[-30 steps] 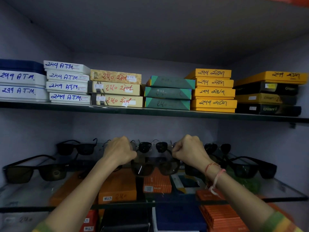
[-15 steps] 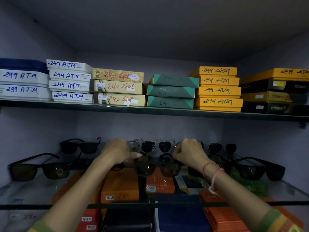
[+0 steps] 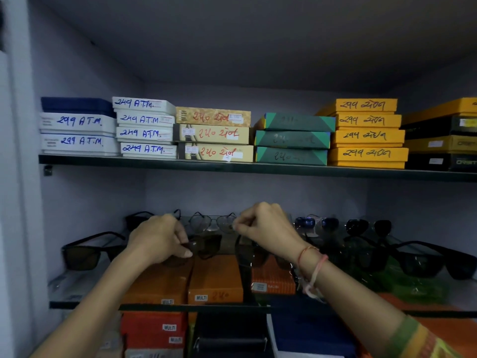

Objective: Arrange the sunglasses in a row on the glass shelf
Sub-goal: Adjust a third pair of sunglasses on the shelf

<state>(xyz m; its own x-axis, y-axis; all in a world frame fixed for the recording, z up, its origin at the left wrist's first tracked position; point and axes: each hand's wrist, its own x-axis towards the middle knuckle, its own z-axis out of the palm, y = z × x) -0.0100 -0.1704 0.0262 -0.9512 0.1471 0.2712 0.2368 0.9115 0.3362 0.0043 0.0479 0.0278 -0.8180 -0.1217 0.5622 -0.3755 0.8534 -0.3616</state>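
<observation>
Several sunglasses stand in two rows on the lower glass shelf (image 3: 77, 303). My left hand (image 3: 160, 241) grips the left end of a brown-lens pair (image 3: 206, 245) in the front row. My right hand (image 3: 265, 228) is raised behind it, thumb and finger pinched at the right edge of a thin wire-frame pair (image 3: 213, 223) in the back row. Under my right wrist stands a dark pair (image 3: 254, 257). A large black pair (image 3: 87, 254) is at the front left. A blue-mirrored pair (image 3: 317, 223) and a dark round pair (image 3: 369, 226) stand at the back right.
More black sunglasses (image 3: 423, 262) crowd the front right. Orange boxes (image 3: 215, 280) show through the glass just under the shelf. The upper shelf (image 3: 232, 167) carries stacks of white, tan, green and yellow boxes. The cabinet's side wall (image 3: 23, 202) closes the left.
My hands let go of the shared dark pair in the middle. The left hand now holds the brown-lens pair. The right hand rose toward the back row. The view swung right.
</observation>
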